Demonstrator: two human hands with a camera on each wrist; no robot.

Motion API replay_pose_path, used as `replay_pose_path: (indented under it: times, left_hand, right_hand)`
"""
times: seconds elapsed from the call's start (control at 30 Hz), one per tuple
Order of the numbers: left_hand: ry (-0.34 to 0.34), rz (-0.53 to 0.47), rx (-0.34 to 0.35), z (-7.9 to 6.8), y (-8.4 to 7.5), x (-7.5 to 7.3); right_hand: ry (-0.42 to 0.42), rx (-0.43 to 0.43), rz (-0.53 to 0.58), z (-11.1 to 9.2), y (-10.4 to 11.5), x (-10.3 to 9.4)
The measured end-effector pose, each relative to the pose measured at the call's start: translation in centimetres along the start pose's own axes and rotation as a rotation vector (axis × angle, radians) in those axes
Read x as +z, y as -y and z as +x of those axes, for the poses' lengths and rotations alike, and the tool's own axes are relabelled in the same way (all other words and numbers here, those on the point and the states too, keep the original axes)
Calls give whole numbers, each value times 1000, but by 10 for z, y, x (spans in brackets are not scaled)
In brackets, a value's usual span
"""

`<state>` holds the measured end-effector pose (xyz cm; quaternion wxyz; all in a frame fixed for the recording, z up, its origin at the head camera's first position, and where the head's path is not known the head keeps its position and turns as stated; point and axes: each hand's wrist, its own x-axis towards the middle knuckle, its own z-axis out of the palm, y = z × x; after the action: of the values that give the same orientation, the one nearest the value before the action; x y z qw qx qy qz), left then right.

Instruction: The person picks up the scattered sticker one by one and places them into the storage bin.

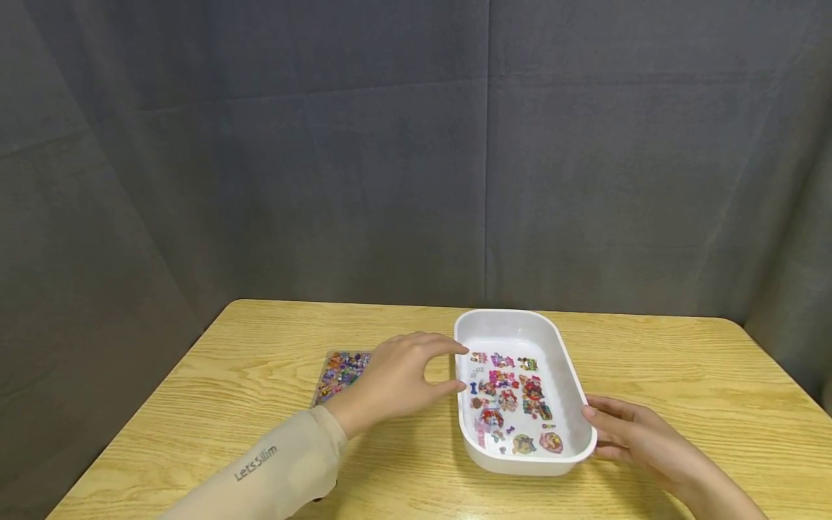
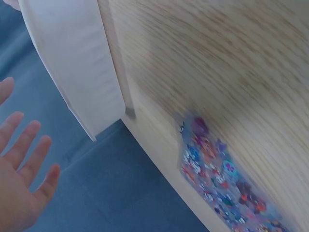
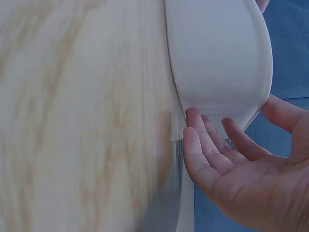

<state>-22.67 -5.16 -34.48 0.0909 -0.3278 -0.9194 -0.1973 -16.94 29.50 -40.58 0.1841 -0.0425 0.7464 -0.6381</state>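
Observation:
A white tray (image 1: 569, 383) with rounded corners stands on the table, with several colorful cartoon stickers (image 1: 502, 378) spread over its bottom. My left hand (image 1: 406, 379) is at the tray's left side, thumb and fingers spread apart and holding nothing; the left wrist view shows its fingers (image 2: 30, 145) loosely extended. At the tray's near right corner, my right hand (image 1: 640, 437) touches the outside, with the thumb at the rim. In the right wrist view, the relaxed fingers (image 3: 207, 154) lie along the lower wall of the tray.
A flat clear sheet or pack with colorful cartoon pictures (image 1: 338, 372) lies on the wooden table (image 1: 260, 383), partly hidden behind my left hand. A dark grey curtain (image 1: 390, 180) hangs behind the table's far edge.

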Motion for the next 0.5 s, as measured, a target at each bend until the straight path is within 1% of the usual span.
replay_pose_path:
  times: [0.13, 0.33, 0.5]
  left_hand:
    - [-13, -3, 0, -4, 5, -3]
    - [-40, 4, 19, -9, 13, -5]
    - [-15, 4, 25, -17, 19, -5]
  right_hand:
    - [2, -6, 6, 0, -1, 0]
    - [4, -6, -4, 0, 0, 0]
    - [3, -1, -17, -1, 2, 0]
